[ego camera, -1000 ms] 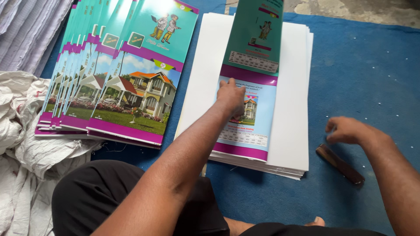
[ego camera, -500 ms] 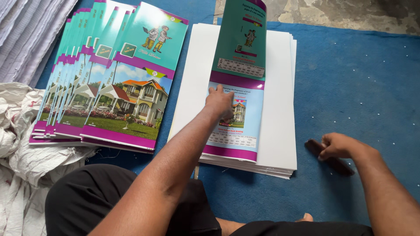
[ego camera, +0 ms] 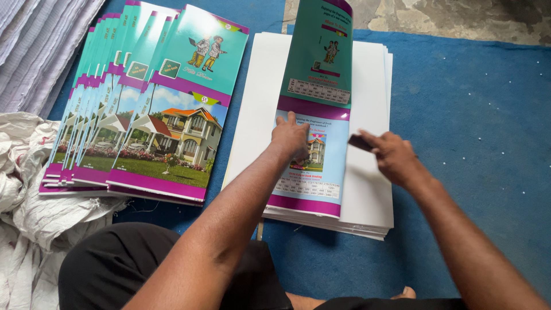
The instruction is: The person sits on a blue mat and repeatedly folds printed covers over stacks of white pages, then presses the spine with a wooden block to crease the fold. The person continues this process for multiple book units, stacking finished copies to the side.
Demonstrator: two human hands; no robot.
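Crease work here imo: left hand lies flat, fingers together, on the lower half of the printed cover sheet, which sits atop the white paper stack on the blue mat, upper half standing up. Right hand, fingers clamped on a small dark block, is at the sheet's right edge near the fold. Prob best to keep the flat hand firm w/ the block on the fold line so nothing skews.
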